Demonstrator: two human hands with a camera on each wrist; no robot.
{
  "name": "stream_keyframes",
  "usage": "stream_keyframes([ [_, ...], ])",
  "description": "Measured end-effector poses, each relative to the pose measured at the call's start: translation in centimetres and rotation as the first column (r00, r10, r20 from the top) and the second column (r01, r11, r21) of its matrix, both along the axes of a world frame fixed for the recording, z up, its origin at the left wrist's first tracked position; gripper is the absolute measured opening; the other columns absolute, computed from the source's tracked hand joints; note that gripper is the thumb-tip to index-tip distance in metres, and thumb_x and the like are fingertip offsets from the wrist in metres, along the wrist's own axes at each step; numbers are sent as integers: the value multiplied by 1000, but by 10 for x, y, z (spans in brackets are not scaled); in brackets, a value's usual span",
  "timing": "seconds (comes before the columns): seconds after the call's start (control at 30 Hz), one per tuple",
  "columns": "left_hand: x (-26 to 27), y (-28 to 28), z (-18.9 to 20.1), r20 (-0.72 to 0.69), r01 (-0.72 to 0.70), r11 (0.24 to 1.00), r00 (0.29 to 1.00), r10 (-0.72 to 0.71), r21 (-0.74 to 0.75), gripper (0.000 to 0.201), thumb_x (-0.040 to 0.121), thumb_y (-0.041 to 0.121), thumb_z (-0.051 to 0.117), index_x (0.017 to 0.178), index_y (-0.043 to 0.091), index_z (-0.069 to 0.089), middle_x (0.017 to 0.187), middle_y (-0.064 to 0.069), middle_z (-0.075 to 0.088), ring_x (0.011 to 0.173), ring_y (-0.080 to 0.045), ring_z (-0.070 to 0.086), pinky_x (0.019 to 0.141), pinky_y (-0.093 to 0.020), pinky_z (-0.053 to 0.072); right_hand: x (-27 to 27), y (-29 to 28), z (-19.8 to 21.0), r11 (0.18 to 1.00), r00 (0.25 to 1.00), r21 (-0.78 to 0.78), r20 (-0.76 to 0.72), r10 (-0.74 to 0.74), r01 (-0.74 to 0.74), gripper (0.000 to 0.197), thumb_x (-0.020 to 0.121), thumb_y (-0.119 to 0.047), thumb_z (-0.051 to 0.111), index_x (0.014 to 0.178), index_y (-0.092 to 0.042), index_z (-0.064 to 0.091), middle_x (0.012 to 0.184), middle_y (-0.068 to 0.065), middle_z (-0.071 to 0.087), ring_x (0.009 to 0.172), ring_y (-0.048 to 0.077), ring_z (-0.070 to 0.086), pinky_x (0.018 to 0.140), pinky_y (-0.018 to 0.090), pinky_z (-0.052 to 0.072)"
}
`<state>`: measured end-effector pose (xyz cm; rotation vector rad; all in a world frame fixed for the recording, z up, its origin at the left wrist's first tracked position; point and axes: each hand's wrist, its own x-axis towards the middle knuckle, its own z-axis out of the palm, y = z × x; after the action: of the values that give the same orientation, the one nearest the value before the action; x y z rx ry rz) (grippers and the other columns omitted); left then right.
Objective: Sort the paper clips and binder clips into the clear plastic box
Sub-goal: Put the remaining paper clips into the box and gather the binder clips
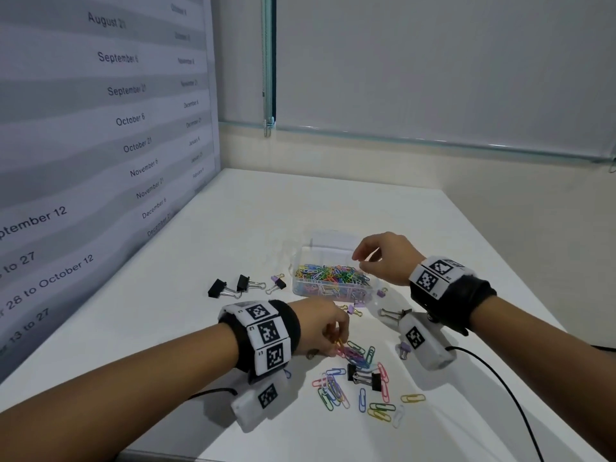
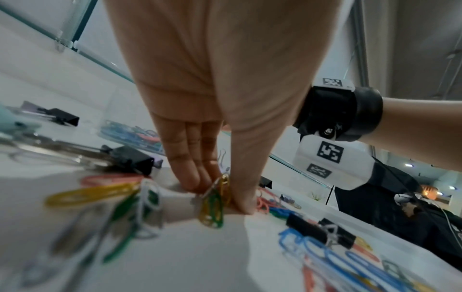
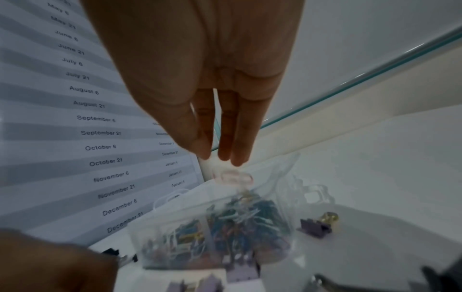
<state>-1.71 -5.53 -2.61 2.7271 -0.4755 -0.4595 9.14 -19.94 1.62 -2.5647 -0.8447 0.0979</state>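
White bench (image 1: 233, 228) beneath a wall chart of dates: clips being sorted into the clear plastic box (image 1: 333, 288).

Above the box the right hand (image 1: 386, 258) hangs with fingers straight and parted, a pale clip (image 3: 233, 177) just below them. Nearer, the left hand (image 1: 325, 331) pinches yellow and green paper clips (image 2: 215, 203); it should lift them clear of the loose pile (image 1: 353, 378) and leave the black binder clips (image 1: 365, 376) for a separate grab.

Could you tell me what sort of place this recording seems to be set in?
Probably an office or study corner: a white desk in the angle of two walls, a wall chart of dates, and paper clips with binder clips beside a clear box.
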Motion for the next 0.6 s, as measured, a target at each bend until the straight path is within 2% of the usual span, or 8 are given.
stream_keyframes([
  [0.07,1,1,1,19,5,1000,1000,-6,19,19,82,14,66,101,12,65,103,-8,67,85,-17,55,74,-23,41,-6,-2,-4,999,999,-23,13,43,-43,13,82,-12,62,91,-17,68,89,-5,61,80,16,63,69,21,45],
  [0.13,3,3,2,19,2,999,1000,-3,34,17,85,10,61,101,11,64,104,-8,67,89,-18,58,74,-22,39,-15,-5,-8,993,994,-58,11,105,-104,12,81,-12,63,89,-18,69,86,-6,61,77,15,62,63,15,44],
  [0.27,6,9,5,26,-21,999,999,20,36,19,87,8,57,105,10,65,109,-8,67,97,-20,61,75,-22,40,-37,-9,-18,940,965,-232,-141,220,-248,12,79,-27,71,88,-24,65,79,-13,59,73,7,57,62,13,41],
  [0.33,6,12,8,27,-46,998,999,45,39,19,88,10,58,106,10,64,107,-7,66,87,-16,60,73,-21,42,-45,-12,-23,908,950,-312,-230,211,-278,25,75,-36,73,95,-25,63,83,-14,56,73,3,53,64,15,42],
  [0.4,6,16,12,26,-77,997,997,77,-1,18,87,15,61,104,10,65,100,-6,65,70,-8,54,67,-18,41,-50,-13,-27,894,944,-350,-268,191,-280,40,72,-42,75,105,-25,61,90,-11,56,75,5,52,63,16,40],
  [0.43,7,18,14,40,-86,996,995,87,-21,17,87,17,62,102,10,65,100,-6,66,67,-6,50,65,-16,40,-53,-12,-28,893,944,-353,-270,188,-279,44,71,-43,75,108,-24,60,92,-9,57,77,7,52,63,16,40],
  [0.5,11,23,19,92,-100,993,990,105,-57,13,86,14,62,98,10,65,103,-5,66,64,1,47,58,-6,37,-55,-10,-29,895,947,-348,-253,197,-279,45,71,-43,75,108,-22,60,93,-7,57,77,8,52,63,16,40],
  [0.6,19,30,28,140,-150,978,976,170,-144,10,85,11,62,93,9,67,91,1,65,61,7,45,54,2,37,-59,-8,-31,890,941,-341,-255,221,-302,39,73,-38,75,104,-18,62,83,-8,56,68,3,49,58,14,38],
])
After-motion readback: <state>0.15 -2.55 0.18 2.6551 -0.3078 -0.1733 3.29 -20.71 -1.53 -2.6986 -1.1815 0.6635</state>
